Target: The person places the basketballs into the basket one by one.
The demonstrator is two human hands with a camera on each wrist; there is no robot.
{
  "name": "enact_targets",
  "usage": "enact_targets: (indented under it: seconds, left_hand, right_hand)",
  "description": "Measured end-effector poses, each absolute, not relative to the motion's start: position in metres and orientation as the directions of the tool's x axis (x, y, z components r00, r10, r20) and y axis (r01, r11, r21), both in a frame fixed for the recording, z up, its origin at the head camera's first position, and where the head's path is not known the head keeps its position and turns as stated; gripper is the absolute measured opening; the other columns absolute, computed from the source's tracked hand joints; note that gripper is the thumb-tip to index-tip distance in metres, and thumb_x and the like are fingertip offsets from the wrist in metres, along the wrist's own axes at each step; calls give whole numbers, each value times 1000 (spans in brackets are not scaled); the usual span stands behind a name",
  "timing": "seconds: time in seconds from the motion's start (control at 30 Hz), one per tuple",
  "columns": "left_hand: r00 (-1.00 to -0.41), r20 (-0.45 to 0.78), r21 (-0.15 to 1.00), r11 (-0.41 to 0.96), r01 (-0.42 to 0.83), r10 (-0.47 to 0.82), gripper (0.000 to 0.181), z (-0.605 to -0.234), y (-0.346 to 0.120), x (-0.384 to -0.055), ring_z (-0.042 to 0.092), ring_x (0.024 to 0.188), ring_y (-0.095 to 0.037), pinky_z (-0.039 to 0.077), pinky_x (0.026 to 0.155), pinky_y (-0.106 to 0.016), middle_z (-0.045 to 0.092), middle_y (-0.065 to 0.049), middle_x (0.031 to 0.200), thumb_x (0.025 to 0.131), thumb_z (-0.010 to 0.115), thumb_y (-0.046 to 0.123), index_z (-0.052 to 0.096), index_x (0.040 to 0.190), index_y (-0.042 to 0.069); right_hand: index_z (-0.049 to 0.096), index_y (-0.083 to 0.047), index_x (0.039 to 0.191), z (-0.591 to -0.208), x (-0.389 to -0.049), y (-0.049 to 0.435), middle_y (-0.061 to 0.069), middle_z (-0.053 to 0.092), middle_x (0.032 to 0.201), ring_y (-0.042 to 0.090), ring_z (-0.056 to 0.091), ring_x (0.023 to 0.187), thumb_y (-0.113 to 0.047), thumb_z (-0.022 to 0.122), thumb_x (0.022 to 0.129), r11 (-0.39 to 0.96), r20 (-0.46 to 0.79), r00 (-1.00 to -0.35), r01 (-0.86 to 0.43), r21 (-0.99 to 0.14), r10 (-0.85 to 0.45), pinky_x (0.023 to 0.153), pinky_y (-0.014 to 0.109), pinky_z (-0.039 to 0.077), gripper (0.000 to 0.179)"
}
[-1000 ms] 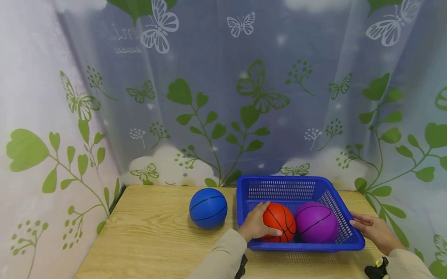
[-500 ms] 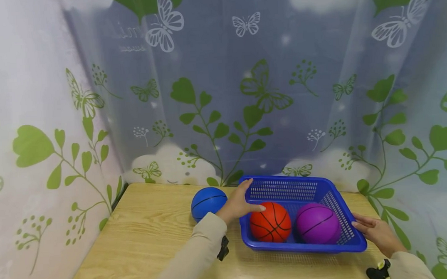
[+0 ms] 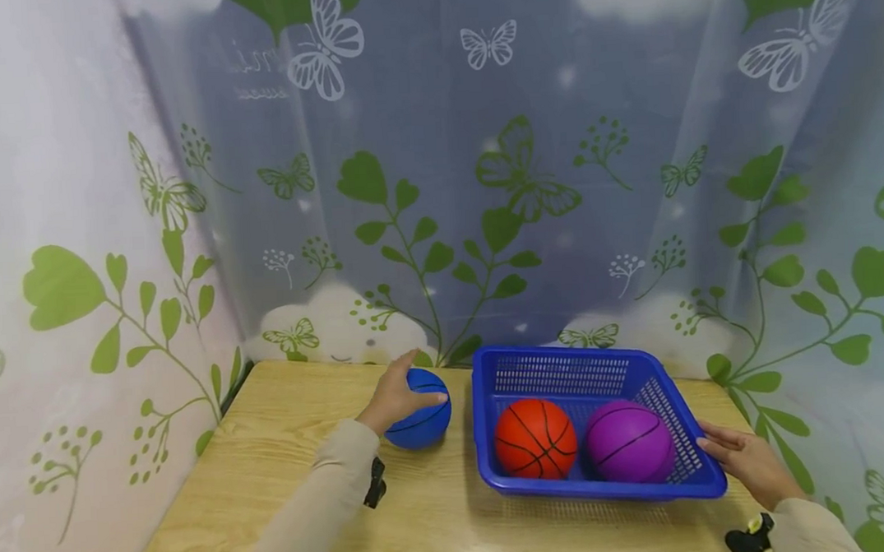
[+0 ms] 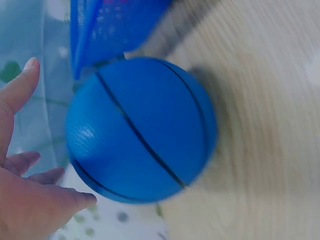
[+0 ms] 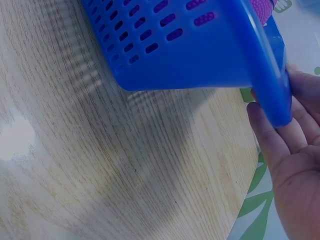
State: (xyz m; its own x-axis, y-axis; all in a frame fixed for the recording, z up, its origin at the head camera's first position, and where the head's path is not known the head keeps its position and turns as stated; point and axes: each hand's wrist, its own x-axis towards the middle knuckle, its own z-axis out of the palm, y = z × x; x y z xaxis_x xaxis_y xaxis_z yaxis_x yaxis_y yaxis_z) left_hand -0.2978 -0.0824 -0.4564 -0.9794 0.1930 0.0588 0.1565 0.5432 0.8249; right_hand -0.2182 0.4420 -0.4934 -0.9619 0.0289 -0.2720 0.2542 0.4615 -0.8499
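A blue mini basketball [image 3: 426, 429] rests on the wooden table, left of a blue plastic basket [image 3: 599, 490]. My left hand [image 3: 395, 400] is over the ball's upper left, thumb spread from the fingers. In the left wrist view the fingers [image 4: 37, 207] are spread beside the ball, and a gap shows between the thumb and its surface. My right hand [image 3: 750, 460] holds the basket's right rim; the right wrist view has the thumb on one side of the rim [image 5: 272, 95] and fingers beneath. Inside the basket sit a red-orange ball [image 3: 534, 439] and a purple ball [image 3: 630, 441], side by side.
The wooden table [image 3: 272, 464] ends at a printed curtain [image 3: 440, 227] behind and on both sides. The basket's back wall is close to that curtain. A strip of tabletop separates the blue ball from the basket.
My left hand has let go of the red-orange ball, left the basket and moved left to the blue ball. The red-orange ball now sits slightly further left. My right hand stays on the rim.
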Motion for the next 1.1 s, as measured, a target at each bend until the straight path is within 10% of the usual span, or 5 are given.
enact_targets:
  seconds: [0.53, 1.1]
  left_hand:
    - [-993, -112, 945, 313, -98, 28, 96, -503, -122, -292, 29, 134, -51, 36, 101, -63, 22, -27, 153, 83, 76, 33, 17, 154, 7]
    - [-995, -86, 909, 406, -96, -44, 97, -513, -118, -295, 38, 129, -52, 41, 97, -63, 32, -28, 149, 78, 79, 39, 25, 152, 10]
  right_hand:
    - [26, 12, 145, -495, -219, 441, 28, 47, 138, -6, 60, 91, -32, 56, 98, 441, -249, -968, 236, -866, 29, 87, 28, 54, 71]
    - [27, 10, 145, -498, -219, 444, 28, 42, 141, -8, 59, 91, -34, 56, 97, 454, -254, -966, 244, -857, 40, 87, 28, 54, 72]
